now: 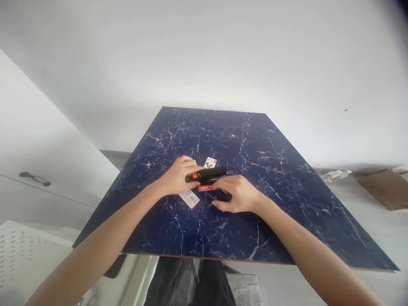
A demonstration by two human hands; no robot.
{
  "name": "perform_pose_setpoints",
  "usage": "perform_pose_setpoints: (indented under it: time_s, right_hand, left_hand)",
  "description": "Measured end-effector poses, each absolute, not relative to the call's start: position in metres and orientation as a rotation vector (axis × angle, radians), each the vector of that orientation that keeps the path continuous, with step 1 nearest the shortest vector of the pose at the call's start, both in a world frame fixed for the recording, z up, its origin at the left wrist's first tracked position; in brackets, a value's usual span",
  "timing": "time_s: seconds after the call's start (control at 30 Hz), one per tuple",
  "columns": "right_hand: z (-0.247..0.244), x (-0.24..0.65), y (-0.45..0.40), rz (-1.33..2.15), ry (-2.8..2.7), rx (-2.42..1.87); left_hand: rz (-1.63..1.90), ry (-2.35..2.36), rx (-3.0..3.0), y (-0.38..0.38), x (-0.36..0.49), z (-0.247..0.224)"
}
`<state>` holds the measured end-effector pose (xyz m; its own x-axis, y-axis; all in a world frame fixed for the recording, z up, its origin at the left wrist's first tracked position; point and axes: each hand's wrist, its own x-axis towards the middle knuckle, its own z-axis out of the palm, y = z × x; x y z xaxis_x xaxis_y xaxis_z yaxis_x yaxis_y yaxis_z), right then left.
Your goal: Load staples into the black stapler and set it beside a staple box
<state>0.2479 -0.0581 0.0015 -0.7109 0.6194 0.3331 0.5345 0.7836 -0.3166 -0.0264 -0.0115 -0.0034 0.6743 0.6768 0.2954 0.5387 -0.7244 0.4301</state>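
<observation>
My left hand (185,175) is closed around one end of a black stapler (212,173) with an orange part, held low over the table. My right hand (237,193) is just right of it, fingers bent and thumb apart, with nothing visible between them. Its fingertips are by the right end of a small red box (205,188); whether they touch it I cannot tell. A white box with a barcode (190,199) lies partly under my left hand. Behind the stapler is a white and red box (210,162) with a printed picture.
Everything lies on a dark blue marbled table (210,131) against a white wall. At the left is a white cabinet with a dark handle (35,178). A cardboard box (384,189) and a clear plastic item (334,175) are beyond the table's right edge.
</observation>
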Motion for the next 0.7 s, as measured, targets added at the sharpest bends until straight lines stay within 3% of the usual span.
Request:
perform_pose_setpoints:
  time_s: [0.2, 0.7]
  right_hand:
    - [0.007, 0.247, -0.060, 0.222, -2.568, -1.201]
    - [0.014, 0.262, -0.062, 0.531, -2.523, -1.059]
  left_hand:
    - [0.701, 1.064, 2.440, -0.006, -0.030, -0.017]
    - [0.767, 1.174, 2.422, -0.013, -0.017, -0.009]
